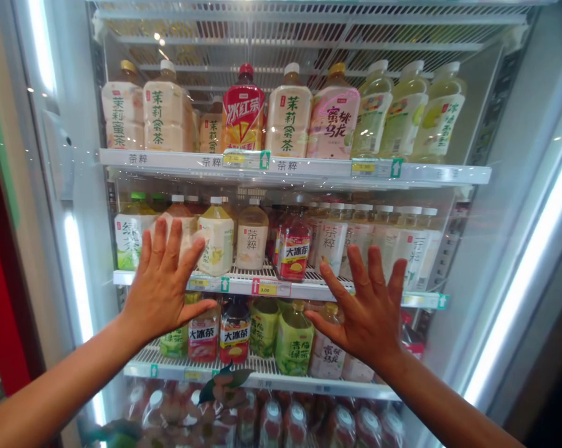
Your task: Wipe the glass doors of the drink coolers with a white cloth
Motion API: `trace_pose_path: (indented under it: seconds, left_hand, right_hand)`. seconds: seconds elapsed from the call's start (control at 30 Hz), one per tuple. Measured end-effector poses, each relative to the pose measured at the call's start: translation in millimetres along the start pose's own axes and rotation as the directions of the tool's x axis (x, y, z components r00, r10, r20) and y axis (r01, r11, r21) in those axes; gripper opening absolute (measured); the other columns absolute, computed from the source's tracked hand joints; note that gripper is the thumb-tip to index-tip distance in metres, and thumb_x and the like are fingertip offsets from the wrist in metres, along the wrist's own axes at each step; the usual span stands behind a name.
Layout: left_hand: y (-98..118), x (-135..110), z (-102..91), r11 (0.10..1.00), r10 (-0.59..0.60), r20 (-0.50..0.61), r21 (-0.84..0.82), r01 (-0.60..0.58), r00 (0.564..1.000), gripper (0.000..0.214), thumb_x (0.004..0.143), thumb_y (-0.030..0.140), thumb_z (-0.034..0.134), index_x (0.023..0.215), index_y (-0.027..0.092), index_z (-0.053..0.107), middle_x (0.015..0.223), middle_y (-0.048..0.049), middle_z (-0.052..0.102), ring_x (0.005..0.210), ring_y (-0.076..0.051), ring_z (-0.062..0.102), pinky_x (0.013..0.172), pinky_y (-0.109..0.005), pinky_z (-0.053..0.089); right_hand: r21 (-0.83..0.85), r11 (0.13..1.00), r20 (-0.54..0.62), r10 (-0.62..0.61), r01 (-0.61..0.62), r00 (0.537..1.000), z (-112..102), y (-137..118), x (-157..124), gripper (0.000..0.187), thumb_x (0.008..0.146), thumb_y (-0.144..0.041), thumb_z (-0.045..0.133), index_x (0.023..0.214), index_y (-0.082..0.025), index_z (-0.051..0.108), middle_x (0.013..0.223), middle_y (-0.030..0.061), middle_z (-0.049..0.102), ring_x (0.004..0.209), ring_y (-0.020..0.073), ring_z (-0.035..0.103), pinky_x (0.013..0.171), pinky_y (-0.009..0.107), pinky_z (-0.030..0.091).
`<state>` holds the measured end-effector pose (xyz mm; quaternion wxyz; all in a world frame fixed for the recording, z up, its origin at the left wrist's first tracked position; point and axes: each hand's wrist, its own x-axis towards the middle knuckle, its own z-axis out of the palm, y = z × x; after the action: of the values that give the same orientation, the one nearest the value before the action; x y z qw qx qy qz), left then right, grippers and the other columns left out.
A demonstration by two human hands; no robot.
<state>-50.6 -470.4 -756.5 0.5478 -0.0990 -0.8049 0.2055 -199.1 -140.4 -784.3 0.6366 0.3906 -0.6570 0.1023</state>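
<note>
While left hand (162, 283), spread wide, partly hides one white-capped bottle (187, 228), three front bottles (251, 239) stand right of it on middle shelf (238, 285): white-labelled, beige, red-labelled; right hand (369, 305), likewise spread, obscures more bottles (362, 231) behind, count unclear.

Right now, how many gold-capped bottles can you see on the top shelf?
2: the leftmost bottle and the pink-labelled bottle right of centre. More may be hidden behind the front ones.
</note>
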Motion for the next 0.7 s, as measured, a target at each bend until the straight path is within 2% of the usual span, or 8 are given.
trace_pose_path:
  seconds: [0.1, 0.17, 0.23, 0.33, 0.43, 0.53, 0.6, 0.7]
  left_hand:
    - [23, -47, 9.9, 0.998, 0.065, 0.034, -0.018, -0.065, 0.997, 0.107, 0.085, 0.081, 0.046, 0.163, 0.020, 0.005, 0.172, -0.0146, -0.012, 0.158, -0.038, -0.011, 0.128, -0.055, -0.003]
    - [26, -60, 10.9, 0.990, 0.143, 0.065, -0.015, -0.142, 0.988, 0.106, 0.084, 0.081, 0.047, 0.163, 0.023, 0.008, 0.173, -0.0125, -0.007, 0.159, -0.036, -0.008, 0.129, -0.049, -0.003]
    - [16, -42, 6.1, 0.989, 0.150, 0.075, -0.001, -0.150, 0.986, 0.101, 0.087, 0.078, 0.046, 0.164, 0.025, 0.008, 0.173, -0.0100, -0.009, 0.159, -0.034, -0.008, 0.129, -0.049, -0.003]
    - [2, 14, -3.3, 1.000, 0.009, 0.017, 0.020, -0.009, 1.000, 0.096, 0.092, 0.074, 0.041, 0.163, 0.024, 0.001, 0.170, -0.0095, -0.021, 0.157, -0.035, -0.016, 0.128, -0.057, -0.003]
    - [23, 36, 0.9, 0.999, -0.026, -0.012, 0.021, 0.026, 1.000, 0.104, 0.088, 0.079, 0.042, 0.163, 0.022, -0.001, 0.169, -0.0117, -0.024, 0.156, -0.039, -0.018, 0.127, -0.062, -0.001]
    - [68, -2, 16.6, 0.985, 0.172, 0.045, 0.010, -0.172, 0.984, 0.115, 0.078, 0.089, 0.043, 0.163, 0.019, 0.009, 0.172, -0.0148, -0.008, 0.158, -0.041, -0.011, 0.128, -0.055, -0.001]
    - [87, -28, 22.9, 0.937, 0.347, 0.102, 0.011, -0.350, 0.932, 0.108, 0.081, 0.089, 0.038, 0.163, 0.021, 0.018, 0.173, -0.0110, 0.006, 0.159, -0.037, -0.006, 0.129, -0.050, -0.001]
    - [81, -14, 18.0, 0.905, 0.420, 0.130, 0.013, -0.425, 0.898, 0.099, 0.085, 0.084, 0.038, 0.162, 0.026, 0.020, 0.172, -0.0063, 0.015, 0.160, -0.032, -0.004, 0.129, -0.046, 0.002]
  right_hand:
    - [0.003, 1.000, 0.001, -0.007, 0.007, 1.000, -1, -1, 0, 0.085, 0.091, -0.068, 0.056, 0.162, -0.035, 0.022, 0.173, 0.0042, 0.005, 0.158, 0.0408, 0.009, 0.123, 0.073, 0.005]
    - [0.008, 1.000, 0.005, -0.006, 0.006, 1.000, -2, -1, 0, 0.086, 0.091, -0.067, 0.057, 0.162, -0.035, 0.021, 0.173, 0.0041, 0.004, 0.157, 0.0410, 0.010, 0.123, 0.073, 0.005]
    - [0.009, 1.000, 0.009, -0.004, 0.004, 1.000, -3, -2, 1, 0.086, 0.091, -0.066, 0.058, 0.162, -0.035, 0.021, 0.173, 0.0043, 0.004, 0.157, 0.0414, 0.010, 0.123, 0.073, 0.005]
    - [-0.006, 1.000, 0.009, -0.012, 0.012, 1.000, -2, -1, 0, 0.086, 0.091, -0.065, 0.060, 0.162, -0.034, 0.022, 0.173, 0.0054, 0.005, 0.157, 0.0415, 0.011, 0.123, 0.073, 0.006]
    - [-0.024, 1.000, 0.008, -0.020, 0.020, 1.000, -1, -1, 1, 0.088, 0.090, -0.064, 0.061, 0.162, -0.033, 0.021, 0.172, 0.0065, 0.005, 0.157, 0.0430, 0.012, 0.122, 0.075, 0.008]
    - [-0.031, 0.999, 0.004, -0.019, 0.019, 1.000, -1, -1, 1, 0.089, 0.089, -0.064, 0.062, 0.162, -0.033, 0.021, 0.172, 0.0064, 0.004, 0.156, 0.0442, 0.013, 0.121, 0.077, 0.010]
    - [-0.030, 0.999, 0.005, -0.016, 0.016, 1.000, -1, -1, 2, 0.089, 0.089, -0.064, 0.062, 0.162, -0.033, 0.021, 0.172, 0.0066, 0.004, 0.156, 0.0441, 0.012, 0.121, 0.077, 0.010]
    - [-0.026, 1.000, 0.015, -0.010, 0.010, 1.000, -3, -2, 2, 0.090, 0.089, -0.064, 0.063, 0.162, -0.033, 0.021, 0.172, 0.0073, 0.004, 0.157, 0.0437, 0.012, 0.121, 0.077, 0.010]
